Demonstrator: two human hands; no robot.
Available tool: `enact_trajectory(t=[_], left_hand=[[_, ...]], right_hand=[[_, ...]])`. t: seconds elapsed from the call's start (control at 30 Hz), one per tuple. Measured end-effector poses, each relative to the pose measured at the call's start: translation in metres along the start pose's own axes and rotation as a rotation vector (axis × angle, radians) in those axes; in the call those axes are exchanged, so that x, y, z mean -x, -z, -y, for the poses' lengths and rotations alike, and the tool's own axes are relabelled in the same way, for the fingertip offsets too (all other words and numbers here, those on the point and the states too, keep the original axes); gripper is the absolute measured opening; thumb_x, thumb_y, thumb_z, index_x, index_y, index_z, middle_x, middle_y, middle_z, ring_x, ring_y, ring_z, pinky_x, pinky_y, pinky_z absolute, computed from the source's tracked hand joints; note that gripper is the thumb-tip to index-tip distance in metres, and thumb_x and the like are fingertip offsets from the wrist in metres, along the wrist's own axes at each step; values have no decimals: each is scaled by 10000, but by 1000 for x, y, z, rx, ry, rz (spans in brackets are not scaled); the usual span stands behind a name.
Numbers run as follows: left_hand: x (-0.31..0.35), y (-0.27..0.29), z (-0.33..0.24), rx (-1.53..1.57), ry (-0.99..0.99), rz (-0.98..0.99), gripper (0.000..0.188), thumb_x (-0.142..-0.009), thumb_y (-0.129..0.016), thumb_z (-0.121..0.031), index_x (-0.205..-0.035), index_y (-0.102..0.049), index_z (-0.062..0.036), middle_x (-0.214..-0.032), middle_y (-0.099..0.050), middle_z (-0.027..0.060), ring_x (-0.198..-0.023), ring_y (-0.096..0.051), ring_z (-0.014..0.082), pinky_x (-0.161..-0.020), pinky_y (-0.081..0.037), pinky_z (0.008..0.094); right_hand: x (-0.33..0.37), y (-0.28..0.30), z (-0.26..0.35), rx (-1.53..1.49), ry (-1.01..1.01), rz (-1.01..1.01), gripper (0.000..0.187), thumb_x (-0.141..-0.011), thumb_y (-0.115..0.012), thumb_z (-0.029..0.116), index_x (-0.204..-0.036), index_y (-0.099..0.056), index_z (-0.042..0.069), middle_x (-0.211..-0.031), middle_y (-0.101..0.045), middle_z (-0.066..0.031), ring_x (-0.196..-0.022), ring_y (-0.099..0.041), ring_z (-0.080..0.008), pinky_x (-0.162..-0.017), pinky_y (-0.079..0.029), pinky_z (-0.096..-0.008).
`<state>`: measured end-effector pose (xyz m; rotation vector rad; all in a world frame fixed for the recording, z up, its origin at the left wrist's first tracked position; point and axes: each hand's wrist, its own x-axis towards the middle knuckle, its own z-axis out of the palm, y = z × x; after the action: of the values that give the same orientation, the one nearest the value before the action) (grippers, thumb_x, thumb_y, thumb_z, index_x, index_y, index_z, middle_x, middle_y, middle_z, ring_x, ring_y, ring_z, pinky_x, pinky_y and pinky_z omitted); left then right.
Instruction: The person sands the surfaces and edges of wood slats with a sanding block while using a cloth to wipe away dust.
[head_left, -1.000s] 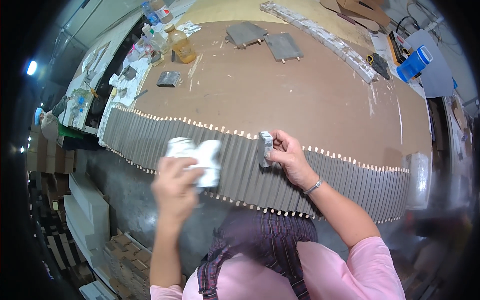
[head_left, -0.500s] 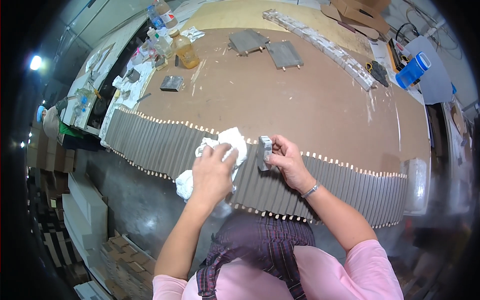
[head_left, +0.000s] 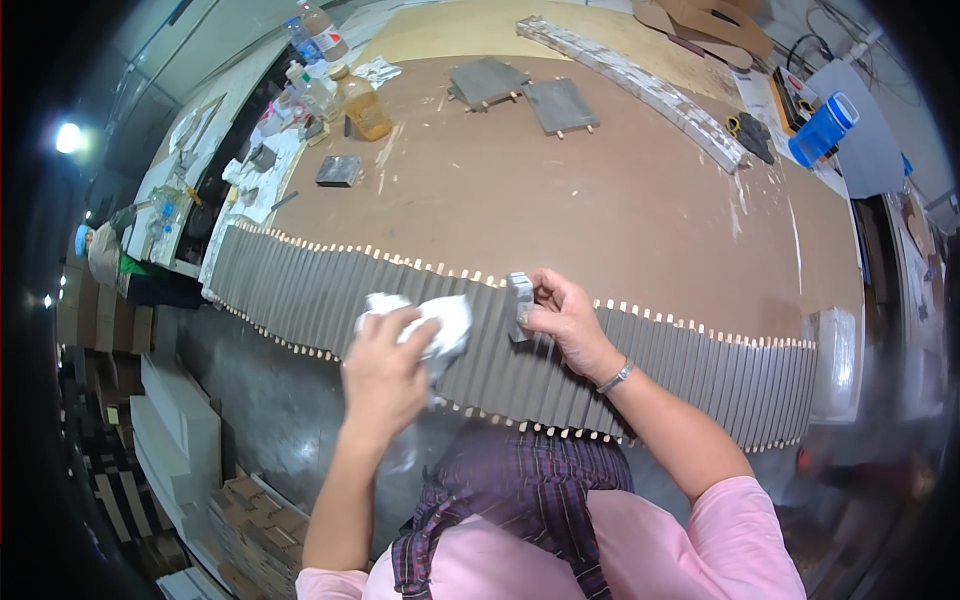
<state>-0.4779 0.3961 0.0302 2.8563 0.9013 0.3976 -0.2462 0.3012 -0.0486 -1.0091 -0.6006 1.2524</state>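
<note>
A long curved row of dark grey panels [head_left: 680,370] runs across the near side of the table, packed close together, with pale wooden pegs sticking out along both edges. Over its left-middle part my left hand [head_left: 385,375] is closed on a crumpled white cloth [head_left: 447,325], slightly blurred. My right hand [head_left: 565,318] pinches a small grey block [head_left: 519,306] with pale streaks between thumb and fingers, held upright over the middle of the row. Whether the block touches the panels I cannot tell.
Loose grey pegged panels [head_left: 560,106] lie farther back on the brown tabletop [head_left: 440,220]. A dark block [head_left: 338,170], a jar of amber liquid [head_left: 362,108] and bottles stand at the left. At the right are a long white-stained bar [head_left: 640,90] and a blue bottle [head_left: 824,130].
My left hand has swept left with the cloth, uncovering panels near the middle. My right hand, still pinching the grey block, has shifted only slightly left.
</note>
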Motion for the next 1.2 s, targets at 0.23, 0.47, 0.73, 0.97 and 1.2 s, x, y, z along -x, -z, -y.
enact_trajectory(t=[0.23,0.47,0.73,0.97,1.2], left_hand=[[76,17,32,-43,0,167,195,-680,-692,-21,-785,-784,-158,-980,-735,-41,-907,-636,233,-765,-550,380],[28,16,-4,126,17,-105,387,-700,-644,31,-1024,-766,-144,-1171,-717,33,-1009,-633,296,-836,-551,405],[105,-6,50,178,81,17,290,-669,-648,13,-868,-775,-156,-1068,-726,-29,-982,-615,255,-863,-500,386],[131,76,183,86,547,-434,408,-677,-488,131,-911,-775,-41,-1057,-730,99,-1022,-616,307,-881,-518,392],[34,102,266,26,284,-510,360,-731,-573,88,-975,-783,-73,-1069,-736,62,-992,-634,285,-860,-533,373]], right_hand=[[0,-2,6,-9,-13,12,303,-846,-660,14,-1143,-600,8,-968,-613,0,-849,-575,-63,-755,-488,-236],[1,-1,12,32,-40,-1,330,-817,-664,22,-1141,-603,5,-978,-616,5,-868,-579,-65,-770,-484,-225],[3,-1,0,-23,-1,-85,426,-809,-664,32,-1222,-578,-28,-1011,-633,-42,-902,-617,-105,-766,-518,-259],[4,-7,6,24,-2,-159,481,-811,-663,129,-1263,-579,-12,-1110,-715,-129,-1014,-683,-182,-915,-526,-305],[5,-17,2,71,70,-328,465,-782,-634,150,-1216,-583,-8,-1024,-721,-184,-1006,-704,-258,-943,-543,-358]])
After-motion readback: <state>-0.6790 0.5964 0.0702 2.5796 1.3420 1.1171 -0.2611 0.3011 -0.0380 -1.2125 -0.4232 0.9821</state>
